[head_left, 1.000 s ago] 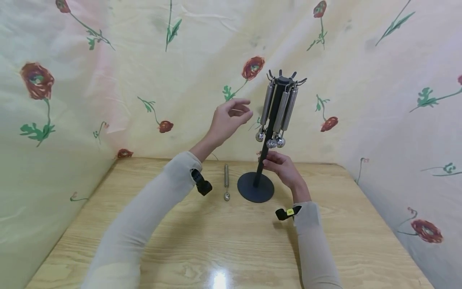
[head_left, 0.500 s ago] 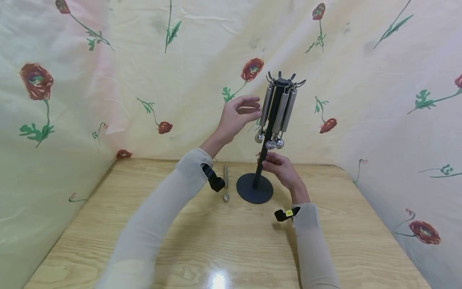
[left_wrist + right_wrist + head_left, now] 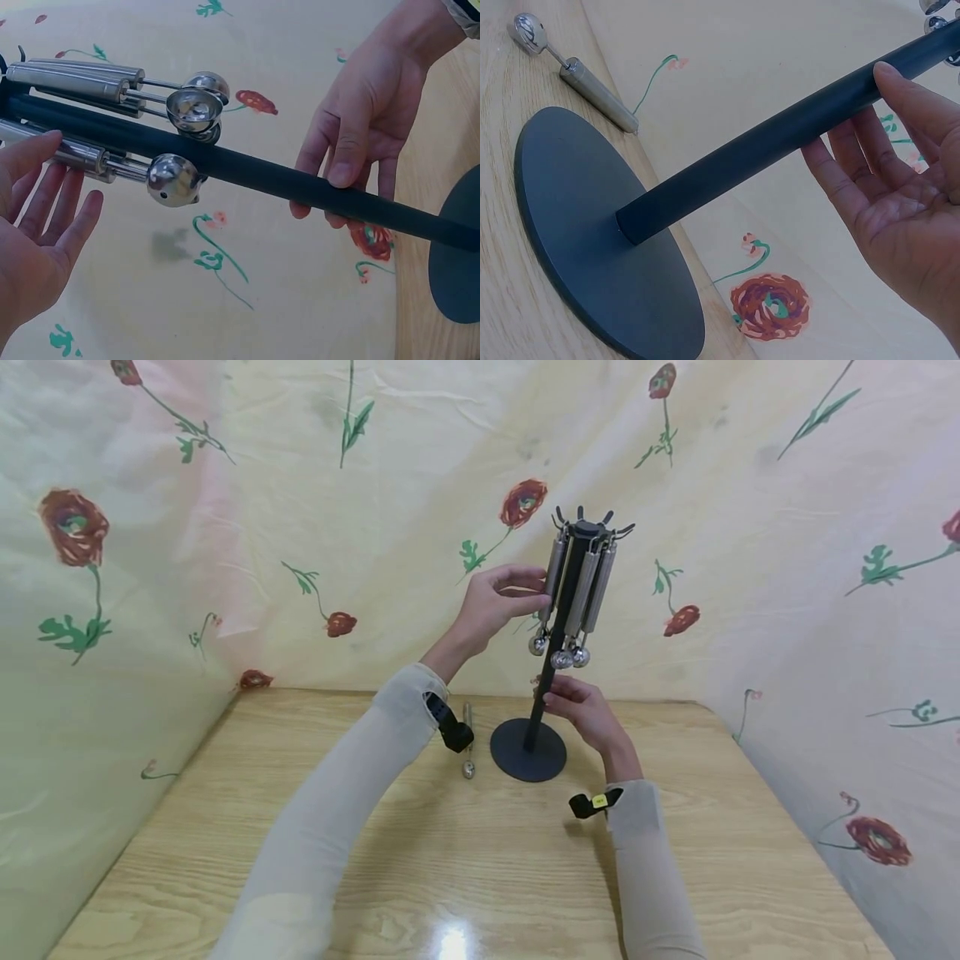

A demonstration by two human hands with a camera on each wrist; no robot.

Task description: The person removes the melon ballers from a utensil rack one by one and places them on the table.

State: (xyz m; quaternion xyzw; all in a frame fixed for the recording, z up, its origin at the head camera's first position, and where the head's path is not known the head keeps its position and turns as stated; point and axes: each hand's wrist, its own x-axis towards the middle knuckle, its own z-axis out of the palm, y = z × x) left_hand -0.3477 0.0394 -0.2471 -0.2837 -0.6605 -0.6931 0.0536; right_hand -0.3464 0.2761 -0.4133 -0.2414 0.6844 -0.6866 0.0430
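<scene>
A black stand (image 3: 528, 750) with a round base, an upright pole and a ring of hooks stands on the table. Several metal melon ballers (image 3: 582, 593) hang from its hooks, bowls down. On the stand's left side, my left hand (image 3: 498, 603) pinches the handle of one hanging melon baller (image 3: 174, 180), thumb in front and fingers behind. Lower down, my right hand (image 3: 588, 710) holds the pole (image 3: 765, 142) between thumb and fingers, above the base. Another melon baller (image 3: 600, 97) lies on the table left of the base.
The wooden table (image 3: 480, 860) ends at a flower-printed cloth (image 3: 390, 527) behind the stand and at both sides. Bare hooks (image 3: 581, 512) stick out at the back of the stand's top. A black wrist camera (image 3: 453, 731) on the left sleeve partly covers the loose melon baller.
My left hand has moved right to the stand and now has its thumb and fingers at a hanging melon baller's handle. The right hand stays on the pole.
</scene>
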